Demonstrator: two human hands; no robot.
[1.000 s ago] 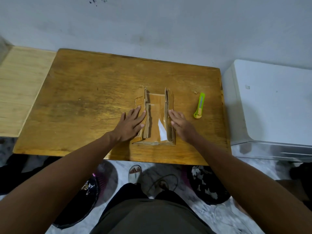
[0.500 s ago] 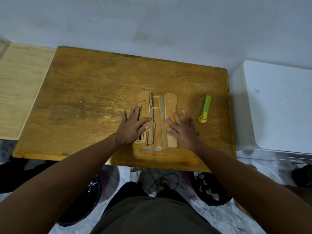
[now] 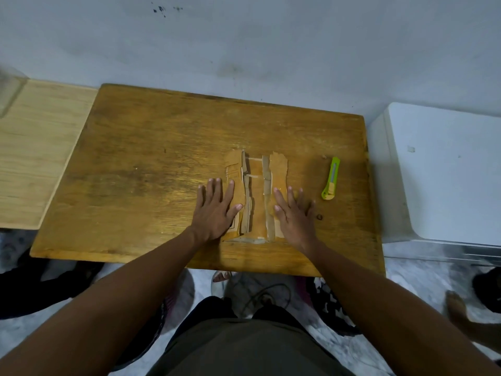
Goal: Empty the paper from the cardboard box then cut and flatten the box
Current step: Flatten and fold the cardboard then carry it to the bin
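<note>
Now both palms lie spread on the flattened cardboard box (image 3: 256, 196): left hand (image 3: 217, 210), right hand (image 3: 294, 215), fingers apart; green utility knife (image 3: 331, 178) lies nearby on the worktop (image 3: 151, 169).

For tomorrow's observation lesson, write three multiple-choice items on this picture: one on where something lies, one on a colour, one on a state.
1. Where does the cutter lie?
A. on the table, right of the cardboard box
B. on the white cabinet
C. under the left hand

2. What colour is the cutter's body?
A. red
B. lime green
C. black

3. How is the cardboard box now?
A. standing closed
B. lifted in the air
C. opened out, pressed flat

Answers:
1 A: it rests on the table, apart from the right hand.
2 B: its casing is bright green.
3 C: the left hand and right hand press its side flaps onto the table.
</note>
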